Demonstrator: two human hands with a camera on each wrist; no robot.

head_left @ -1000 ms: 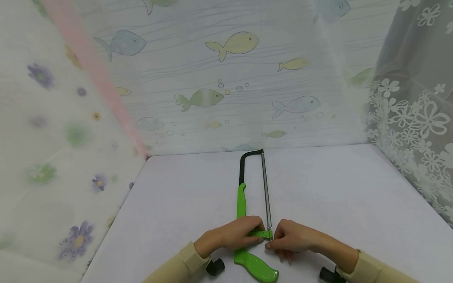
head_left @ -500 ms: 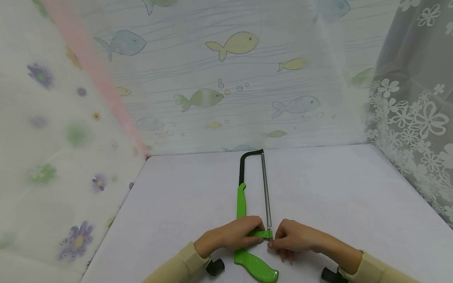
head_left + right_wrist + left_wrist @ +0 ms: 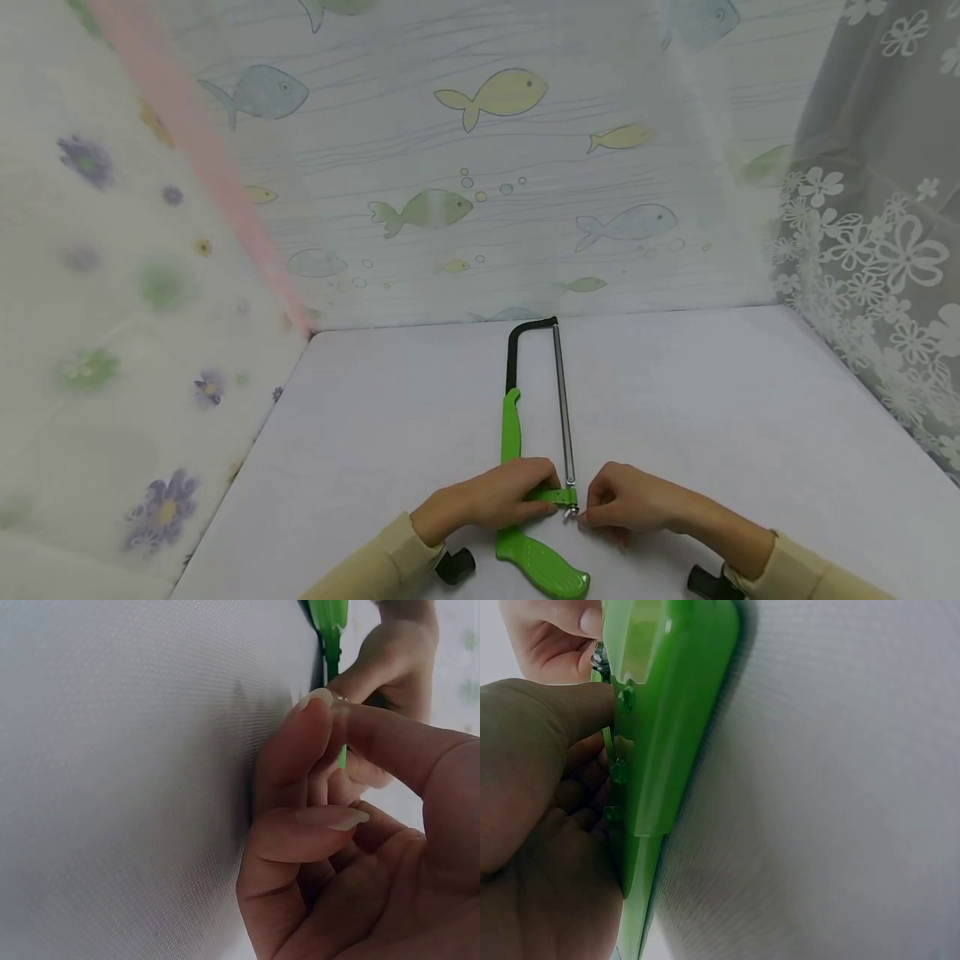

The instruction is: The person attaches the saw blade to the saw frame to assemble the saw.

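A hacksaw with a green frame [image 3: 512, 429] and a slim metal blade [image 3: 564, 400] lies on the white table, its black bow farthest away. My left hand [image 3: 495, 496] grips the green crosspiece [image 3: 564, 497] near the blade's lower end; in the left wrist view the thumb of the left hand [image 3: 525, 765] presses on the green frame [image 3: 671, 720]. Curled at the wing nut [image 3: 571, 513] is my right hand [image 3: 633, 500], thumb and index tips at its edge. The right wrist view has the right hand [image 3: 322, 825] with those tips together, largely hiding the nut.
The green handle [image 3: 543, 567] points toward the table's front. Black wrist devices [image 3: 456, 567] sit below both sleeves. Behind the white table [image 3: 390, 400] hangs a fish-patterned curtain [image 3: 420, 150], with floral and lace curtains at the sides.
My right hand has shifted slightly right, and the wing nut below the crosspiece now shows, turned outward. The left hand and the saw have stayed in place.
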